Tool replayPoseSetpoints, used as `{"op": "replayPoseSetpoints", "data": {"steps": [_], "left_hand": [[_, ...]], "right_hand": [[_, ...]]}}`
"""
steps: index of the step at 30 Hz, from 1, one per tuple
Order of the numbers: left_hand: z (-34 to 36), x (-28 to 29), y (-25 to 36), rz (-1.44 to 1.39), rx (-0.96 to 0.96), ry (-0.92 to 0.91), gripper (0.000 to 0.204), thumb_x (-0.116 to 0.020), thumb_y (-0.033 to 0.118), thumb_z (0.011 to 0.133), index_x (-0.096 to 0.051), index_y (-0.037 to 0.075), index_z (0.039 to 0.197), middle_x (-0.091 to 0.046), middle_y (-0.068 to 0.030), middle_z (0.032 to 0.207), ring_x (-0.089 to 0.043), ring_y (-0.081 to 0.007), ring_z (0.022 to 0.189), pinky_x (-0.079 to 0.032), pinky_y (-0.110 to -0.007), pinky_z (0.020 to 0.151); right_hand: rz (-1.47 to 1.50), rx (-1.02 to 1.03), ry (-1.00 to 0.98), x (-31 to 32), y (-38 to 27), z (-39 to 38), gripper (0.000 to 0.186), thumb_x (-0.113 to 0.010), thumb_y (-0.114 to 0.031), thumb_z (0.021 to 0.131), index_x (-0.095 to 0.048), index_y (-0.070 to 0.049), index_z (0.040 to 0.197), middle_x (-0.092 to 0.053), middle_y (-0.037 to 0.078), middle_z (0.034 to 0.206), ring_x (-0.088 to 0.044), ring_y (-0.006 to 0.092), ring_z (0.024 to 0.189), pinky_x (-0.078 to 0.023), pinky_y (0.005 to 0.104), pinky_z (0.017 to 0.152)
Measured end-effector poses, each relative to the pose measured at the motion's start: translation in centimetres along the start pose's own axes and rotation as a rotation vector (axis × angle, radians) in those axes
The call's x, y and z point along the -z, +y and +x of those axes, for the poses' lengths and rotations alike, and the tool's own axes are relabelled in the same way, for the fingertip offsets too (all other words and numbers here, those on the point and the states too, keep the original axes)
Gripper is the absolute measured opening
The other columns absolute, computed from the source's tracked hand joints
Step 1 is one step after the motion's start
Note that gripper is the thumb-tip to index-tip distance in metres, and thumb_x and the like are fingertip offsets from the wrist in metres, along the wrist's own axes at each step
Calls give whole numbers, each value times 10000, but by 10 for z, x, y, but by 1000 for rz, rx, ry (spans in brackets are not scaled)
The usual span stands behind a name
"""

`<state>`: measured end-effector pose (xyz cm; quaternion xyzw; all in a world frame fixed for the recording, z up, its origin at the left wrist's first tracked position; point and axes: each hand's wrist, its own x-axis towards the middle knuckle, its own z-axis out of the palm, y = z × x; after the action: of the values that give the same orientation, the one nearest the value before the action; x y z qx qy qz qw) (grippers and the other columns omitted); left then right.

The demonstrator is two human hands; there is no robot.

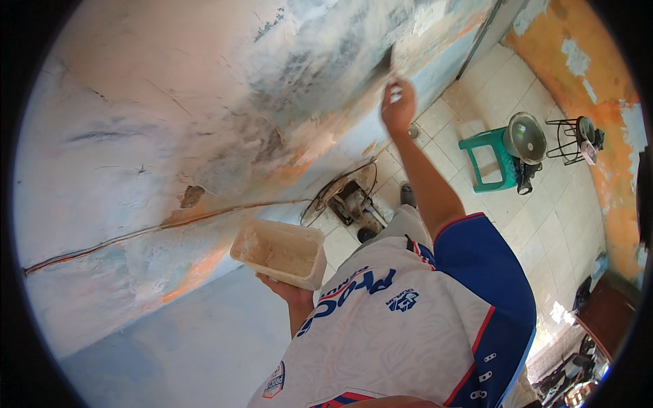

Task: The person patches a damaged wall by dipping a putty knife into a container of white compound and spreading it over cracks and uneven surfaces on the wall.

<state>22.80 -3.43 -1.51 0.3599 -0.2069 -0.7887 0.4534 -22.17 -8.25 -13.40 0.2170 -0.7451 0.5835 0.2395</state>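
Note:
In my right hand, fingers closed at the end of my outstretched arm, is a putty knife. Its dark blade appears nearly edge-on at the patchy wall, and my fingers cover most of the handle. Lower down, my left hand grips a beige rectangular plastic tub from beneath and behind. The tub's open top faces up, with pale smears on its inner walls. Grey, white and orange patches mark the wall around the blade, with a dark smudged area to its left.
A cable runs along the wall. By my feet stands a round wire-framed fan. Further right, a green plastic stool bears a metal bowl, beside a black metal stand. Clutter lies at lower right on the tiled floor.

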Motion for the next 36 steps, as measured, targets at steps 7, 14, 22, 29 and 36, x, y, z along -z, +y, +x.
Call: {"op": "replayPoseSetpoints", "data": {"steps": [7, 14, 22, 29, 36], "left_hand": [[9, -4, 6, 27, -36, 2, 839, -444, 755, 941, -329, 201, 1561, -410, -57, 1568, -428, -320, 1417, -400, -521, 1165], [10, 7, 10, 23, -42, -7, 849, -461, 758, 931, -337, 198, 1557, -413, -53, 1565, -433, -316, 1413, -403, -529, 1162], [0, 18, 13, 20, 29, 79, 847, -445, 763, 936, -326, 211, 1567, -401, -48, 1575, -417, -313, 1424, -392, -527, 1166], [-10, 53, 35, 42, 52, 45, 855, -435, 771, 935, -311, 216, 1573, -373, -46, 1593, -401, -309, 1436, -382, -515, 1175], [-32, 114, 64, 60, 35, 70, 838, -413, 767, 946, -299, 225, 1575, -367, -47, 1593, -397, -309, 1439, -375, -509, 1184]], "right_hand": [[228, -213, -617, 51, -77, -160, 178, -589, -92, 953, -634, -72, 1124, -656, 168, 966, -647, 359, 897, -509, 451, 758], [-144, -494, -112, 33, 58, -63, 168, -620, -160, 938, -563, -18, 1007, -693, 199, 870, -682, 434, 816, -510, 495, 714], [19, -449, -443, -39, -43, -178, 305, -648, -113, 906, -574, -70, 1198, -694, 186, 1020, -697, 374, 866, -543, 467, 727], [166, -627, -682, 32, -80, -258, 151, -593, -179, 971, -571, -44, 1036, -662, 201, 879, -665, 368, 766, -519, 455, 687], [-264, -489, -94, 16, 59, -104, 176, -644, -154, 890, -558, -48, 1000, -696, 213, 832, -672, 447, 742, -505, 538, 666]]}}
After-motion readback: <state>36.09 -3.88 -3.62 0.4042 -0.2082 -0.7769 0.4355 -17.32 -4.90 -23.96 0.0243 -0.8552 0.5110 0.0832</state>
